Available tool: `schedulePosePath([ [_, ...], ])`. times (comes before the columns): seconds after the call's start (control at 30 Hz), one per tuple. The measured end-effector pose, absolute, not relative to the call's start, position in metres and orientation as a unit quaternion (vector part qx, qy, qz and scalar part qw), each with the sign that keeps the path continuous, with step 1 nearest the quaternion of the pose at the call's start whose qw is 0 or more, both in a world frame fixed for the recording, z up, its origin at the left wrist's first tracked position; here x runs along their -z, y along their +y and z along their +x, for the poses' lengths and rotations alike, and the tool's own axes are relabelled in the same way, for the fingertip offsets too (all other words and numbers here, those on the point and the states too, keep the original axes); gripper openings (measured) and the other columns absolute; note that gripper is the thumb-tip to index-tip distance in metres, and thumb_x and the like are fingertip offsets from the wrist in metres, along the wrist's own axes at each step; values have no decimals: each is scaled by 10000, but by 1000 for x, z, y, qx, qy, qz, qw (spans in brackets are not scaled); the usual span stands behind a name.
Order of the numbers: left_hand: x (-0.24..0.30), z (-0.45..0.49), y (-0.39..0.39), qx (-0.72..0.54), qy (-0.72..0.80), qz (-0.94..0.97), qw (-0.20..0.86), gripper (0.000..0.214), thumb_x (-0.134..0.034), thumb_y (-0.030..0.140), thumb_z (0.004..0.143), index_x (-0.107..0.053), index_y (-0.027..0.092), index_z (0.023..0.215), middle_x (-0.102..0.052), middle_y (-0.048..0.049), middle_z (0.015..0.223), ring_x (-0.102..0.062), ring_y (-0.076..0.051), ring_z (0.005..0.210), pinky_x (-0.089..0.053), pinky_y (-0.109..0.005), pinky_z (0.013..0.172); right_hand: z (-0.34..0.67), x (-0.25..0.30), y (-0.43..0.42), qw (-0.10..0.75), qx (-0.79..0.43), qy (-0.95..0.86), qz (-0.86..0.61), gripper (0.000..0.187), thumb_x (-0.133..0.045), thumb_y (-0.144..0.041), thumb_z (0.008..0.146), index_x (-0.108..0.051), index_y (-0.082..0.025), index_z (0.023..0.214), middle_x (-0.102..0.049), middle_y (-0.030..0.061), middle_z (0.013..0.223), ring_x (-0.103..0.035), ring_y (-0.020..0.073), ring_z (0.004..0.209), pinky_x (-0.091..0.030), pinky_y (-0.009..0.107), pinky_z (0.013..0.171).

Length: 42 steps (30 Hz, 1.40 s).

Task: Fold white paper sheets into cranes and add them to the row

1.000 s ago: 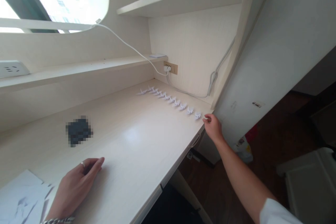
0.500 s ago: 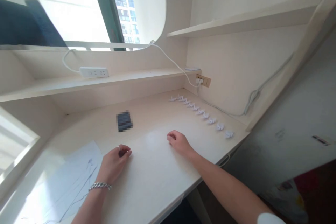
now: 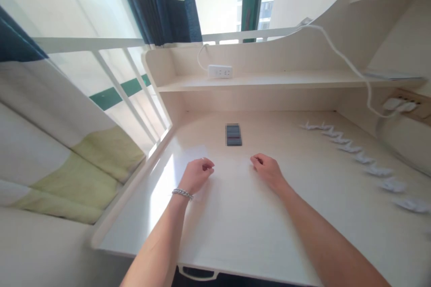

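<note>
My left hand (image 3: 198,175), with a silver chain bracelet at the wrist, rests on the pale desk, its fingers curled loosely and nothing visible in them. Facing it from the right, my right hand (image 3: 268,171) is likewise curled, and nothing shows in its grip. Bare desktop separates the two. A dark, blurred-out rectangular object (image 3: 233,135) lies just beyond them, touched by neither. Under and behind my left hand is a faint white paper sheet (image 3: 197,151), washed out by glare. Several small folded white paper figures (image 3: 377,170), like cranes, run in a line down the right side.
A raised ledge (image 3: 286,80) along the back carries a white power strip (image 3: 220,71). At right, a white cable (image 3: 350,65) runs to plugs in a wall socket (image 3: 412,104). Railings and a curtain (image 3: 101,161) border the left side. The desk's front edge (image 3: 252,272) is near me.
The head view has swung left, bringing the curtain and railings into view and shifting the paper figures toward the right edge. Both hands keep their curled shape.
</note>
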<state>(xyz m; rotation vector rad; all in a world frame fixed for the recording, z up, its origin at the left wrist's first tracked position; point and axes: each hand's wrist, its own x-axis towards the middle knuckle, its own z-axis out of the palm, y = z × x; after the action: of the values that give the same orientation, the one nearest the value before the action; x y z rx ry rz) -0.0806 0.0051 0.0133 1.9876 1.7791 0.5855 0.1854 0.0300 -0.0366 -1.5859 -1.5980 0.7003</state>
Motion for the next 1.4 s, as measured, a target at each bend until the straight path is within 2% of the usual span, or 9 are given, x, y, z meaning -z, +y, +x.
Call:
schedulePosePath([
  [0.1, -19, -116, 2, -191, 707, 667, 134, 222, -594, 289, 789, -717, 226, 963, -739, -21, 970, -671, -187, 899, -502, -285, 834, 191, 43, 30, 378, -295, -623, -618, 321, -465, -453, 867, -653, -219, 753, -656, 15, 642, -582, 193, 628, -379, 299, 620],
  [0.17, -22, -139, 3, -175, 746, 632, 112, 279, -592, 289, 792, -705, 181, 1023, -724, -75, 1034, -662, -224, 948, -495, -328, 867, 193, 45, 30, 368, -298, -623, -623, 324, -470, -469, 866, -661, -222, 780, -667, 13, 660, -582, 189, 624, -384, 296, 615],
  [0.3, -21, -170, 11, -138, 778, 606, 93, 484, -701, 445, 708, -684, 150, 1091, -670, -141, 1117, -615, -302, 1073, -472, -377, 922, 193, 45, 28, 360, -309, -618, -626, 325, -495, -489, 852, -674, -220, 809, -680, 17, 677, -587, 187, 614, -401, 297, 614],
  [0.37, -17, -177, 15, -113, 782, 605, 100, 579, -783, 485, 597, -686, 173, 1075, -651, -139, 1125, -595, -324, 1094, -481, -379, 898, 192, 43, 27, 362, -323, -610, -627, 327, -503, -491, 847, -678, -217, 820, -685, 21, 680, -591, 185, 600, -409, 298, 609],
  [0.7, -8, -184, 23, -87, 796, 590, 108, 719, -784, 603, 534, -627, 193, 1103, -575, -157, 1136, -580, -334, 1062, -506, -367, 751, 194, 42, 27, 341, -318, -618, -633, 328, -519, -488, 832, -690, -210, 804, -712, 42, 728, -607, 196, 622, -416, 319, 638],
  [0.97, -10, -186, 27, -100, 782, 601, 129, 607, -825, 551, 496, -659, 165, 934, -644, -150, 1038, -637, -306, 943, -506, -359, 735, 195, 41, 26, 339, -319, -617, -635, 318, -531, -485, 826, -688, -209, 816, -709, 45, 719, -606, 203, 637, -416, 324, 646],
  [1.1, -10, -190, 26, -110, 774, 606, 146, 652, -828, 535, 477, -665, 141, 970, -659, -143, 1036, -649, -276, 894, -494, -319, 700, 196, 41, 26, 334, -313, -619, -638, 316, -533, -485, 823, -691, -212, 816, -710, 42, 721, -603, 199, 640, -411, 322, 650],
  [1.27, -12, -194, 23, -136, 773, 600, 154, 662, -796, 488, 553, -637, 138, 1092, -652, -109, 1099, -633, -235, 946, -465, -274, 743, 196, 41, 26, 333, -304, -626, -636, 335, -527, -488, 820, -703, -203, 823, -724, 58, 737, -611, 206, 640, -410, 333, 654],
  [1.4, -12, -195, 23, -165, 784, 582, 140, 577, -828, 431, 535, -637, 177, 1017, -674, -96, 1067, -628, -247, 941, -474, -309, 772, 196, 43, 27, 341, -315, -620, -632, 349, -529, -498, 813, -707, -198, 824, -728, 71, 745, -627, 217, 653, -418, 332, 641],
])
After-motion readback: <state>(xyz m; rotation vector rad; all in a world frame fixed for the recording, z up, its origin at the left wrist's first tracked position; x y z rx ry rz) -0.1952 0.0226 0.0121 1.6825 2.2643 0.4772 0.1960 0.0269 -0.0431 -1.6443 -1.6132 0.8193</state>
